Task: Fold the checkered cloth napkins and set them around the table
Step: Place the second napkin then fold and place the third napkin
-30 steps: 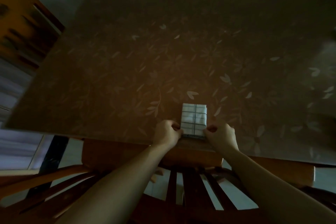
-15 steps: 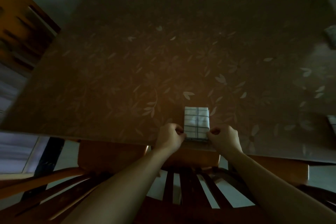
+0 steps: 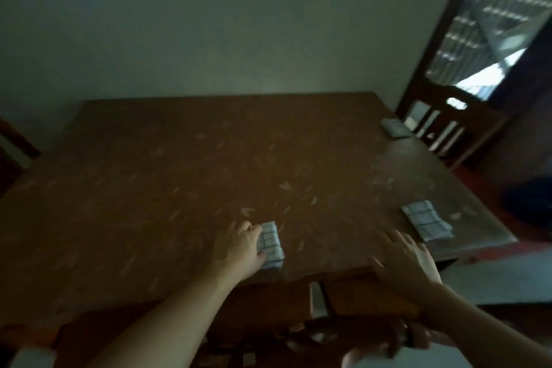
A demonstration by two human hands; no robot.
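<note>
Head view, dim light: a small folded napkin of white cloth with a dark grid of checks (image 3: 271, 244) lies flat near the close edge of the brown wooden table with a pale leaf pattern (image 3: 167, 188). It is folded into a narrow, thick rectangle, its long side running away from the person, with the layered edges showing at its near end. The left hand (image 3: 240, 248) rests against the napkin's left side, fingers curled over that edge and the thumb at the near corner, gripping it. The right hand (image 3: 407, 260) hovers apart from it over the table's near right edge, fingers spread and straight, holding nothing. A second folded checkered napkin (image 3: 426, 219) lies flat by the right edge of the table, wider and less tightly folded, turned at an angle. A third folded napkin (image 3: 395, 128), greyer in the shadow, sits at the far right corner, just beside a dark wooden slatted chair (image 3: 442, 125).
</note>
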